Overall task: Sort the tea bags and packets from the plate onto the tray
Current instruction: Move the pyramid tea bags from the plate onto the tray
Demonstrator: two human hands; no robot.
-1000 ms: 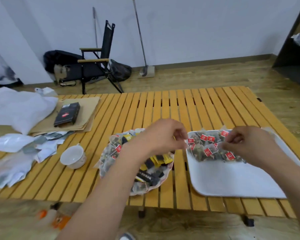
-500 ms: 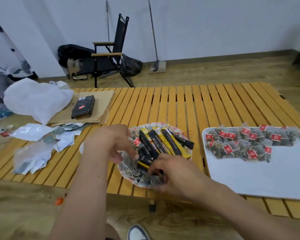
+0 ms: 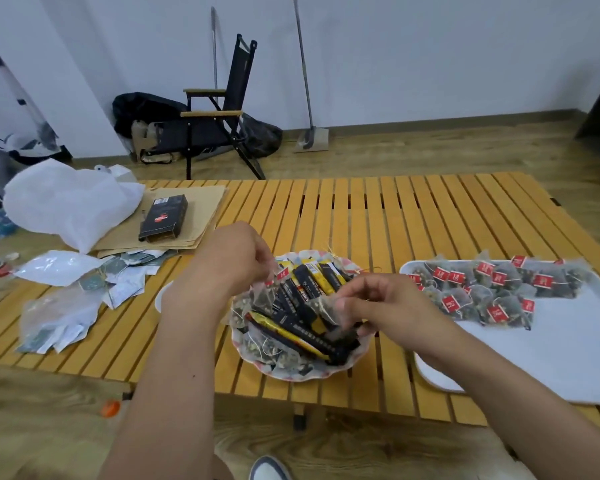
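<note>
A patterned plate (image 3: 293, 373) sits near the table's front edge, heaped with black-and-yellow stick packets (image 3: 309, 289) and mesh tea bags. To its right lies a white tray (image 3: 551, 362) with several red-tagged mesh tea bags (image 3: 482, 292) grouped along its far side. My left hand (image 3: 234, 259) hovers over the plate's left rim and pinches a red-tagged tea bag (image 3: 264, 296) that hangs below the fingers. My right hand (image 3: 378, 306) is over the plate's right side, fingers curled round another mesh tea bag (image 3: 326, 308).
The slatted wooden table (image 3: 378, 216) carries a black box (image 3: 163, 220) on brown paper, a white plastic bag (image 3: 66, 202), torn wrappers (image 3: 70, 292) at the left and a white cup (image 3: 161, 299) mostly behind my left arm. A folding chair (image 3: 219, 119) stands beyond.
Both hands came back from the tray to the plate. Each has since lifted a mesh tea bag out of the pile.
</note>
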